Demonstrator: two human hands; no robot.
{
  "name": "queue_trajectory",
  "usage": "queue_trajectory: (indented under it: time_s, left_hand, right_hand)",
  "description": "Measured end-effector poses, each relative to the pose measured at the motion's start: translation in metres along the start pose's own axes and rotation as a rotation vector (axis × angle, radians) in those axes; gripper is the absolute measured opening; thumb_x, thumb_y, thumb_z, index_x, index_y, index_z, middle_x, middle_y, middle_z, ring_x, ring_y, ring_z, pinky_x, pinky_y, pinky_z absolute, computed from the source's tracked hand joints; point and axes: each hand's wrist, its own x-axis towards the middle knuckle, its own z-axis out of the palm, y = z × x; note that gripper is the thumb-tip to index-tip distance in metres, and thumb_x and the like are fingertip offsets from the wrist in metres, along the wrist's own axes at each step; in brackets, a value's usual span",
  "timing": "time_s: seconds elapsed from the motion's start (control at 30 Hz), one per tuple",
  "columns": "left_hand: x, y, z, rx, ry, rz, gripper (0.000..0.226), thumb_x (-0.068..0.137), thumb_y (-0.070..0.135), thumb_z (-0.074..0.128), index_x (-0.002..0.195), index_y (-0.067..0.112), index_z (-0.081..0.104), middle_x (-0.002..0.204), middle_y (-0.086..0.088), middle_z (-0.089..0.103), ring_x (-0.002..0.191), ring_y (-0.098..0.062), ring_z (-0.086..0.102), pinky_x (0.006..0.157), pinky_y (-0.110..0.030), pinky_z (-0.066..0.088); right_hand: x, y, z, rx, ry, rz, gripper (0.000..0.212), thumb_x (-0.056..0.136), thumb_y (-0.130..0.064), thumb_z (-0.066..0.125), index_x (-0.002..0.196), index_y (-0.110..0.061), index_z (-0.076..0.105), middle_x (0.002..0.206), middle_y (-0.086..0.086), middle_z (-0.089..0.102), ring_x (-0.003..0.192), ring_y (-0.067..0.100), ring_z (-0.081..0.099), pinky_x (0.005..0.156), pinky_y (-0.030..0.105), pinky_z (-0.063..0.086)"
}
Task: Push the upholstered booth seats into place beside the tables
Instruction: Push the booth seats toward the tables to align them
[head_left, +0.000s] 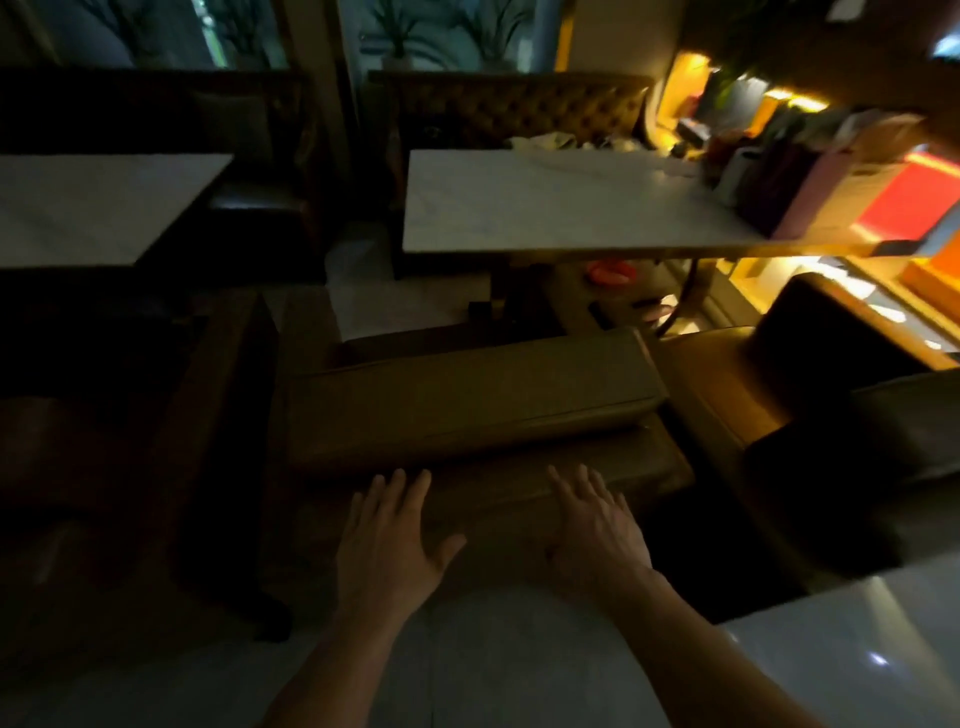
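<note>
Directly beyond both flat hands (387, 540) lies the booth seat (472, 405).

**Brown upholstery, pale marble, warm light**

Just beyond the fingers (395, 488), the booth seat (467, 405) is plain olive-brown leather. Farther ahead, the tabletop (545, 208) is white with faint grey veining. The backrest (519, 109) behind it is brown, button-tufted in a diamond pattern. Right of the fingers, a red box (914, 197) and a pink bag (815, 192) show. The floor (519, 649) is glossy pale grey.

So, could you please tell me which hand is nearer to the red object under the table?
Right. The right hand lies below the red object, slightly left; the left hand sits farther left.
</note>
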Motion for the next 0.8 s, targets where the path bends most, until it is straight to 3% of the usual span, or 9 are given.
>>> queue_trajectory:
  time_s: [0.17, 0.3, 0.43, 0.8]
  left_hand:
    - [-0.002, 0.041, -0.011, -0.041, -0.043, 0.077, 0.094, 0.079, 0.084, 0.031, 0.153, 0.035, 0.003, 0.163, 0.001, 0.005, 0.149, -0.022, -0.002, 0.12, -0.044, 0.003]
    - [-0.007, 0.112, -0.02, -0.079, -0.029, 0.204, 0.095, 0.078, 0.085, 0.031, 0.153, 0.036, 0.002, 0.163, 0.001, 0.006, 0.149, -0.022, -0.002, 0.12, -0.045, 0.003]
    - [-0.013, 0.173, -0.026, -0.078, -0.061, 0.297, 0.095, 0.078, 0.084, 0.034, 0.153, 0.036, 0.001, 0.163, 0.001, 0.004, 0.148, -0.021, -0.003, 0.12, -0.045, 0.002]
    - [-0.023, 0.396, -0.013, -0.102, -0.006, 0.415, 0.094, 0.079, 0.082, 0.038, 0.153, 0.033, 0.008, 0.162, -0.002, 0.011, 0.149, -0.023, 0.002, 0.119, -0.049, 0.01]
  right_hand:
    - [-0.041, 0.022, -0.024, 0.014, 0.058, 0.079, 0.1, 0.085, -0.057, 0.063, 0.156, -0.035, -0.004, 0.166, 0.01, -0.004, 0.152, 0.03, -0.003, 0.123, 0.049, 0.006]
    - [-0.081, 0.068, -0.048, 0.001, 0.147, 0.175, 0.098, 0.084, -0.073, 0.052, 0.155, -0.036, -0.003, 0.166, 0.009, -0.001, 0.152, 0.031, 0.001, 0.122, 0.051, 0.009]
    - [-0.117, 0.118, -0.08, 0.025, 0.204, 0.24, 0.095, 0.084, -0.076, 0.046, 0.156, -0.035, 0.0, 0.166, 0.009, 0.001, 0.152, 0.031, 0.002, 0.122, 0.052, 0.01]
    - [-0.185, 0.337, -0.135, 0.062, 0.298, 0.338, 0.095, 0.083, -0.078, 0.045, 0.156, -0.033, 0.005, 0.165, 0.01, 0.006, 0.151, 0.031, 0.007, 0.12, 0.049, 0.018]
